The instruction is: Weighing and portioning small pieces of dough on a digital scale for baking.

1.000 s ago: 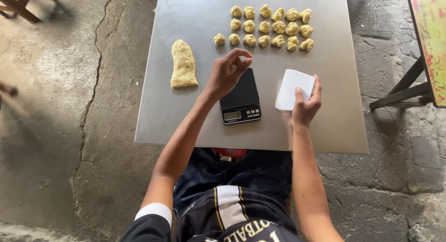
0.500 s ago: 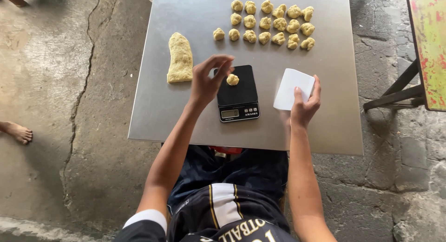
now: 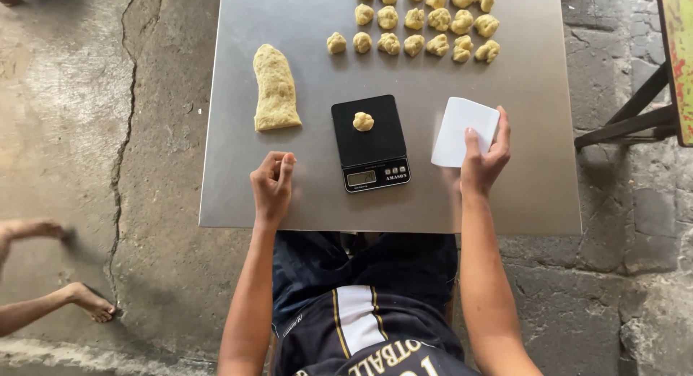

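1. My left hand (image 3: 272, 187) sits low centre-left of the frame on the bench (image 3: 238, 202), fingers curled loosely in, thumb against the fingertips. Can't tell if a crumb of dough is pinched in there; nothing visible.
2. My right hand (image 3: 482, 159) is centre-right, gripping the lower edge of a white scraper (image 3: 462, 127) that lies flat on the bench.
3. The small dough ball (image 3: 363, 121) sits in the middle of the black scale (image 3: 369, 141), right between my hands. It's up and to the right of my left hand, up and to the left of my right. The left hand is free and looks a bit nearer; the right is busy with the scraper.
4. The dough log (image 3: 275, 89) is in the upper left part of the bench, straight above my left hand. Long axis runs up-down in the frame, narrow end at the top, and well apart from the scale.
5. Counts: one log, one ball on the scale, one scale, one scraper. The finished dough balls (image 3: 426, 18) at the top of the frame sit in three rows: seven in the nearest row, six in the middle row, six in the far row partly cut off by the frame edge, so nineteen that I can see.
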